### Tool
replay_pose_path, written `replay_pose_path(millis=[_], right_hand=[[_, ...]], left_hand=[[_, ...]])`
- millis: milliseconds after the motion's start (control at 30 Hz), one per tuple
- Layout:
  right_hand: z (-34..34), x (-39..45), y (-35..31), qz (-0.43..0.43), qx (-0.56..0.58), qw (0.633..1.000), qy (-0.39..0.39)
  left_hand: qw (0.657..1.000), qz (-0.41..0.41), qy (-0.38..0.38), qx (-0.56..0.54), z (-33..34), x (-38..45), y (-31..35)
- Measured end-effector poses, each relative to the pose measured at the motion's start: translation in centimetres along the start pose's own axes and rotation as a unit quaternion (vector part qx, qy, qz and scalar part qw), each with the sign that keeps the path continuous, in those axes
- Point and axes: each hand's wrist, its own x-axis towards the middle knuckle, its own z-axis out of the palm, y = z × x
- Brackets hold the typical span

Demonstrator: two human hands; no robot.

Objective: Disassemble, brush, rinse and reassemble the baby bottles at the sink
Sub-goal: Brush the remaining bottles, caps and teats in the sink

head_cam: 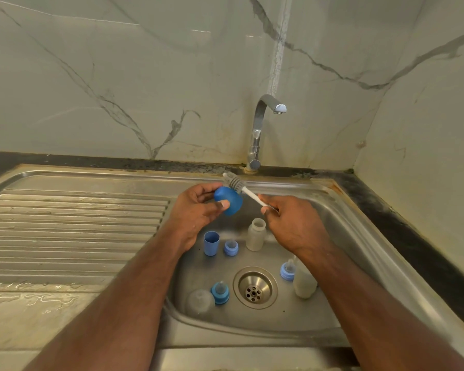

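1. Left hand [196, 210] gripping a blue bottle cap [228, 200] over the sink [359, 236], near its back edge.
2. Right hand [292, 223] pinching the bottle brush [241, 187], bristles touching the cap's upper edge.
3. Down in the basin: two open bottles [256, 234], three nipple rings [231, 247].

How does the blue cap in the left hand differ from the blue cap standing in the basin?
The darker blue rounded plastic cap is held above the sink by the left hand, tilted on its side; the paler blue straight-sided plastic cap stands untouched on the steel sink basin, open end up. The held one looks wider and domed; the standing one is narrower and cylindrical. Both are blue, opaque and off their bottles.
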Motion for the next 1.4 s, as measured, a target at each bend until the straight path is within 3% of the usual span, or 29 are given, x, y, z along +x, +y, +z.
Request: replay_pose_path(millis=[167, 300, 400, 600, 733, 833, 1067, 1233, 1400], right_hand=[[0.1, -0.6, -0.2, -0.030, 0.047, 0.998, 0.003], [0.0, 0.1, 0.5, 0.014, 0.011, 1.000, 0.001], [0.2, -0.6, 0.0, -0.014, 0.072, 0.997, 0.009], [0.3, 0.0, 0.7, 0.013, 0.033, 0.999, 0.006], [0.7, -0.6, 0.0, -0.027, 0.067, 0.997, 0.006], [0.5, 0.0, 0.4, 0.003, 0.029, 0.999, 0.016], [0.8, -0.5, 0.3, -0.010, 0.088, 0.996, -0.002], [0.9, -0.4, 0.4, -0.014, 0.086, 0.996, 0.004], [0.7, -0.1, 0.8, 0.012, 0.104, 0.994, 0.023]], left_hand=[[1.000, 0.010, 0.020, 0.013, -0.1, 0.1, 0.0], [1.000, 0.006, 0.013, -0.009, -0.1, -0.1, 0.2], [0.999, 0.002, 0.027, -0.019, -0.2, 0.0, 0.2], [0.997, -0.009, 0.035, -0.070, -0.3, -0.1, 0.4], [0.995, -0.016, 0.046, -0.092, -0.1, -0.1, 0.3], [0.991, -0.030, 0.049, -0.118, -0.1, -0.3, 0.4], [0.972, -0.093, 0.024, -0.216, -0.1, -0.1, 0.6], [0.984, -0.117, -0.024, -0.133, 0.2, -0.6, 0.4], [0.988, -0.109, 0.009, -0.113, 0.2, -0.4, 0.3]])
